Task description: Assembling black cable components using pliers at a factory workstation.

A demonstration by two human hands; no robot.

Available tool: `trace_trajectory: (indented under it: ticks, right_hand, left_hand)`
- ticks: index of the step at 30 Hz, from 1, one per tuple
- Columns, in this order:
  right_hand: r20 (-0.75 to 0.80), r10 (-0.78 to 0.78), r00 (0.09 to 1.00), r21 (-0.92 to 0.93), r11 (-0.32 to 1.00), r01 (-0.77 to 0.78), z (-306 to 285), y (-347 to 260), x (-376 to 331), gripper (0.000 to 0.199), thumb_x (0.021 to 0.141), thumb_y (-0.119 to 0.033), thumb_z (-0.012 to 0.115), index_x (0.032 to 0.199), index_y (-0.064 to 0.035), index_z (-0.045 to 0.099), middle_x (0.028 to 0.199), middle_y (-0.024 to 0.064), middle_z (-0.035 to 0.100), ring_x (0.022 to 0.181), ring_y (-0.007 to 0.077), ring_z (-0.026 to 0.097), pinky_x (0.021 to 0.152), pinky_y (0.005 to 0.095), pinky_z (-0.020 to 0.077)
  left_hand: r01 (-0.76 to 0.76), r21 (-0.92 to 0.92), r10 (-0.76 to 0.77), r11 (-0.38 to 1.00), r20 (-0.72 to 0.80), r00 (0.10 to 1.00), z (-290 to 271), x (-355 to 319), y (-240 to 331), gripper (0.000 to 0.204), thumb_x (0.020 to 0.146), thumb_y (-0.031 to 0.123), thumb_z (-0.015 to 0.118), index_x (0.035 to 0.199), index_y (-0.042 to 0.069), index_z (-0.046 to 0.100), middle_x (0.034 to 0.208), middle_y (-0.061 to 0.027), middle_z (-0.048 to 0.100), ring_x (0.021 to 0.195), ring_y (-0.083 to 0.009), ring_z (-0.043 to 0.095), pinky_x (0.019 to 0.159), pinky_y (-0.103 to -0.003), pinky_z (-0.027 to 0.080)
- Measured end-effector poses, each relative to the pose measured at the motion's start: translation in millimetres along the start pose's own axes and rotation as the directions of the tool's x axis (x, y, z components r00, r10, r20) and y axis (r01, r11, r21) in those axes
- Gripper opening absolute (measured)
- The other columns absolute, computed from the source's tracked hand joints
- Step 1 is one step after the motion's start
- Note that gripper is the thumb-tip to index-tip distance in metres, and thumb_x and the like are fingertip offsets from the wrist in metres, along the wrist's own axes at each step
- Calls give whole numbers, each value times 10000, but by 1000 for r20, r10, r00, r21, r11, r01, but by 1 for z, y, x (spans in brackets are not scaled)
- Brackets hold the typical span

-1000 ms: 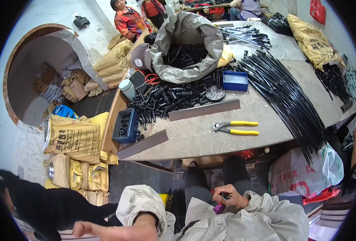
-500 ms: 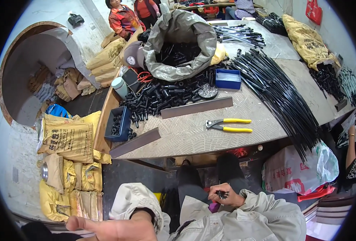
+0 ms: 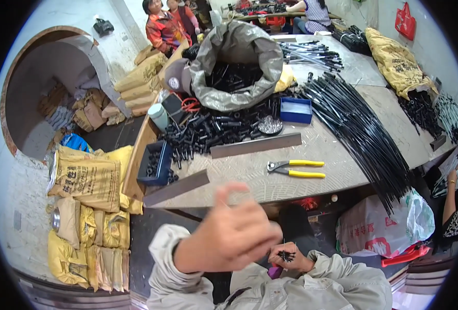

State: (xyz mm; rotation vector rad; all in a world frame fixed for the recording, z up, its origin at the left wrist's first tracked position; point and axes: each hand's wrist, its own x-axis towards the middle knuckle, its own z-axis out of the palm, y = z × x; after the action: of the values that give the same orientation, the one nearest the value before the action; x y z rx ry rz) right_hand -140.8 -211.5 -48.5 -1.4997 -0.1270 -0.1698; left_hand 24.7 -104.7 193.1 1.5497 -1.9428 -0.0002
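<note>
My left hand (image 3: 234, 232) is raised in front of the table edge, slightly blurred, with its fingers apart and partly bent. Nothing shows between them. Lower and to the right, my right hand (image 3: 292, 258) is closed around a bunch of thin black pieces (image 3: 288, 256), whose dark ends show at the fist; fine wire-like tips stick out of it. Their exact kind is too small to make out. Something purple (image 3: 275, 272) lies beside that fist. On the table beyond my hands are end-cutting pliers (image 3: 297, 168) with yellow handles.
Two metal angle bars (image 3: 255, 145) lie near small black fittings (image 3: 208, 129). A blue box (image 3: 295, 110), a blue bin (image 3: 155, 163), a large grey sack (image 3: 239, 98) and long black rods (image 3: 358, 134) are on the table (image 3: 239, 178). A white bag (image 3: 363, 227) stands right; other people are behind.
My left hand has risen from the lower left toward the middle, near my right hand. The right hand stays low with its bunch. The view has shifted slightly.
</note>
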Motion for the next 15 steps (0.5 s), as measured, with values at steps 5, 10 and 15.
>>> trace_trajectory:
  ticks: [5,10,15]
  right_hand:
    - [-7,2,1000,40,999,-1,0,-2,0,56,793,-25,572,743,1,570,646,45,552,570,98,486,529,237,399]
    - [8,4,1000,47,999,-5,2,0,1,66,802,-41,576,752,2,581,656,53,569,580,104,512,535,239,409]
    - [5,-19,1000,51,999,19,5,6,3,74,802,-45,591,755,12,586,690,76,607,606,133,561,556,246,430]
  left_hand:
    - [200,-197,-191,960,60,980,45,-46,-19,100,714,51,649,795,97,614,653,13,537,620,-144,517,906,-409,316]
    - [317,-290,-304,903,92,948,80,-86,-25,59,745,60,634,791,84,604,695,3,579,611,-152,522,922,-422,316]
    - [352,-319,-349,880,69,935,88,-101,-25,48,762,71,634,795,82,601,689,13,575,608,-134,523,931,-432,312]
